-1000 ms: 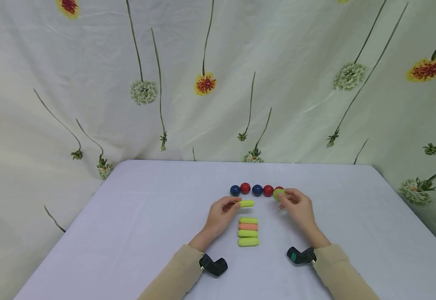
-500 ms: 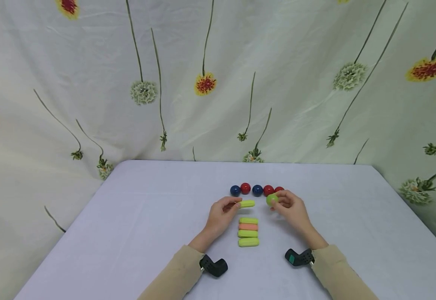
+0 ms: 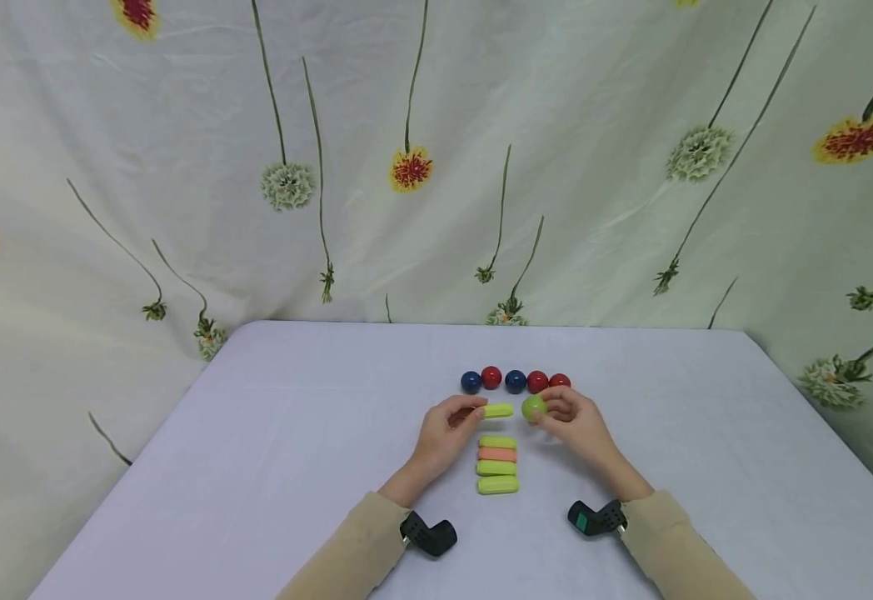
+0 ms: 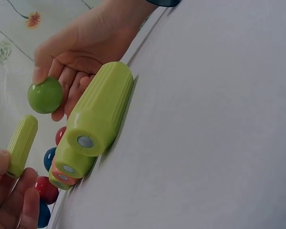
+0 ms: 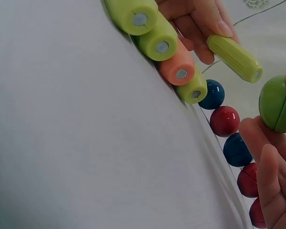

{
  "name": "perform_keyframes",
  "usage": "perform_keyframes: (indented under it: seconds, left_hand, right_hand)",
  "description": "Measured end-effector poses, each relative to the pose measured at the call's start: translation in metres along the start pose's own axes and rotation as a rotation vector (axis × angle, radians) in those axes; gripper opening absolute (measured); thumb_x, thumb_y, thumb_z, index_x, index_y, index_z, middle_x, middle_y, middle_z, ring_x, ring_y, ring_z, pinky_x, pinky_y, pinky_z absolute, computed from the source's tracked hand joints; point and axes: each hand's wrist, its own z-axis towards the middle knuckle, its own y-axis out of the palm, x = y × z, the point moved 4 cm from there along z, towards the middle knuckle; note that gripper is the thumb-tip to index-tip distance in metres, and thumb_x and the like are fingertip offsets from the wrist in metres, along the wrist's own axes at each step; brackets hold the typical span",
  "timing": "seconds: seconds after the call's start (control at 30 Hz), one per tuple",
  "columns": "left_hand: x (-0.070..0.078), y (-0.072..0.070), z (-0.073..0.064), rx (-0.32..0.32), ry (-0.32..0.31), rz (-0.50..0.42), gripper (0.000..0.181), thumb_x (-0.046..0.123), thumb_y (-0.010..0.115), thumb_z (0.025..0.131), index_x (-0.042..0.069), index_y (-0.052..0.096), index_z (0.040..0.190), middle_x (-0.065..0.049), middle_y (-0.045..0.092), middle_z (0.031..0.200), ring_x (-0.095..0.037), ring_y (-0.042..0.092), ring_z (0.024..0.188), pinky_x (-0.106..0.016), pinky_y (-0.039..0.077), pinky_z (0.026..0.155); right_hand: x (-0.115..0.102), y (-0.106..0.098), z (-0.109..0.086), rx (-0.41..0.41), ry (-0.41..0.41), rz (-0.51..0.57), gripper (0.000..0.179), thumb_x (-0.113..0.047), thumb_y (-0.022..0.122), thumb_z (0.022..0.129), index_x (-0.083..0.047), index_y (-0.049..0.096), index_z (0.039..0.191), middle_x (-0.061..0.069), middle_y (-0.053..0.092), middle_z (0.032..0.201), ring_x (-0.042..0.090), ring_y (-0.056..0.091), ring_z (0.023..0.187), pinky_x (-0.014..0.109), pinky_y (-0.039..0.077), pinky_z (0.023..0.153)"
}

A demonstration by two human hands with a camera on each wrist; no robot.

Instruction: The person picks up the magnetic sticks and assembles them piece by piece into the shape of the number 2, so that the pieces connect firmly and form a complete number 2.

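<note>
My left hand (image 3: 438, 435) pinches a yellow-green ribbed magnetic rod (image 3: 498, 410) by its left end, between thumb and fingers, above the table. To its right, my right hand (image 3: 577, 427) pinches a glossy green ball (image 3: 533, 407). A small gap separates the ball from the rod's free end, where a grey metal disc shows in the right wrist view. In front of the hands lies a stack-like row of rods: several yellow-green ones (image 3: 497, 485) and one salmon-coloured rod (image 3: 497, 454), side by side. The right wrist view shows a seam across the green ball (image 5: 278, 103).
Behind the hands, glossy balls stand in a loose row: a blue ball (image 3: 471, 382) at the left, a red one (image 3: 491, 377), another blue ball (image 3: 515, 382), then two red balls (image 3: 537, 382). A white cloth covers the table (image 3: 294, 467); a flowered curtain (image 3: 594, 208) hangs behind it.
My right hand has carried the green ball left and toward me, from beside the right-hand red balls to near the rod's end. My left hand has hardly moved, drifting slightly right.
</note>
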Motion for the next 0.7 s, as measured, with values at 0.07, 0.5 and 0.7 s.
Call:
perform_keyframes:
  seconds: [0.07,0.5,0.7]
  left_hand:
    - [0.010,-0.002,-0.002,-0.009,0.004,-0.001,0.019,0.000,0.059,0.090,-0.008,0.064,0.107,-0.019,0.065,0.103,-0.028,0.060,0.092,-0.023,0.049,0.078]
    - [0.022,-0.002,-0.004,-0.039,-0.017,0.005,0.019,0.000,0.059,0.090,-0.008,0.064,0.107,-0.020,0.064,0.103,-0.027,0.060,0.092,-0.021,0.048,0.078]
    - [0.012,0.001,-0.003,-0.039,-0.008,-0.006,0.018,-0.001,0.059,0.090,-0.008,0.064,0.106,-0.020,0.064,0.102,-0.029,0.060,0.091,-0.021,0.048,0.077]
  right_hand:
    - [-0.009,0.001,-0.002,-0.016,-0.016,0.013,0.029,-0.005,0.069,0.084,0.007,0.056,0.107,0.016,0.068,0.092,0.010,0.063,0.079,0.022,0.051,0.067]
    - [-0.012,0.003,-0.003,-0.033,0.021,0.022,0.029,-0.003,0.068,0.084,0.007,0.055,0.108,0.018,0.066,0.097,0.010,0.063,0.081,0.022,0.052,0.068]
    - [0.003,0.004,0.001,-0.031,0.006,0.002,0.030,-0.009,0.069,0.085,0.004,0.056,0.109,0.013,0.066,0.098,0.012,0.064,0.083,0.023,0.052,0.068]
